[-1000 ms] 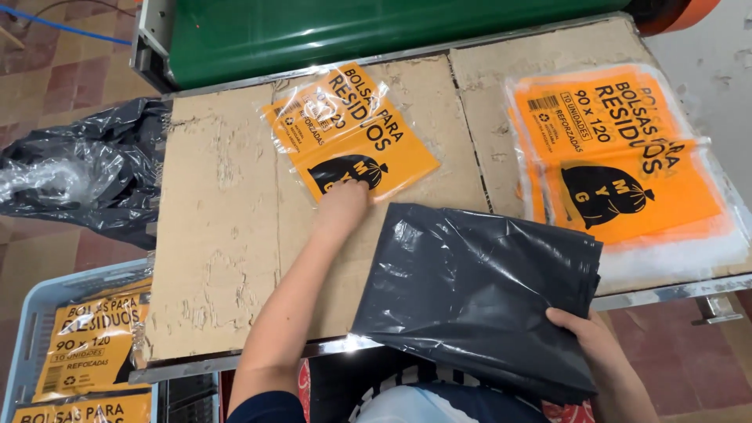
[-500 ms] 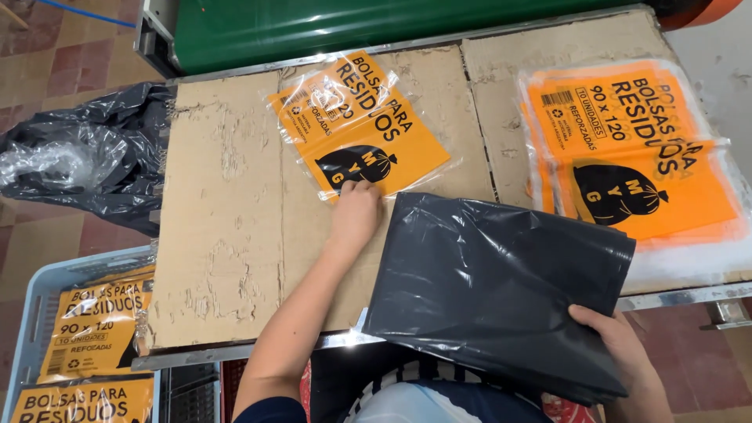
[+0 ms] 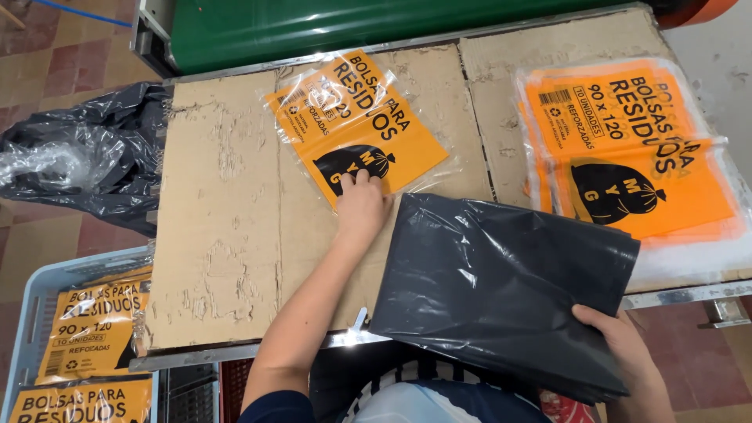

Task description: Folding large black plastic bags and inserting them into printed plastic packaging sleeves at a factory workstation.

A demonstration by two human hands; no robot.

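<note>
My left hand (image 3: 360, 205) rests with its fingers on the near edge of an empty orange printed plastic sleeve (image 3: 356, 125), which lies tilted on the cardboard-covered table (image 3: 227, 235). At the near right, my right hand (image 3: 619, 345) grips the lower corner of a folded stack of black plastic bags (image 3: 501, 286). That stack lies flat over the table's front edge, close beside my left hand.
A pile of orange sleeves (image 3: 627, 149) sits at the table's right end. A loose black plastic heap (image 3: 86, 164) lies off the left side. Below left, a pale crate (image 3: 39, 313) holds packed orange bags (image 3: 90, 329). A green machine body (image 3: 376, 23) runs along the far edge.
The view has shifted slightly. My left hand stays on the sleeve's near edge and the sleeve has turned a little. The black stack stays in my right hand.
</note>
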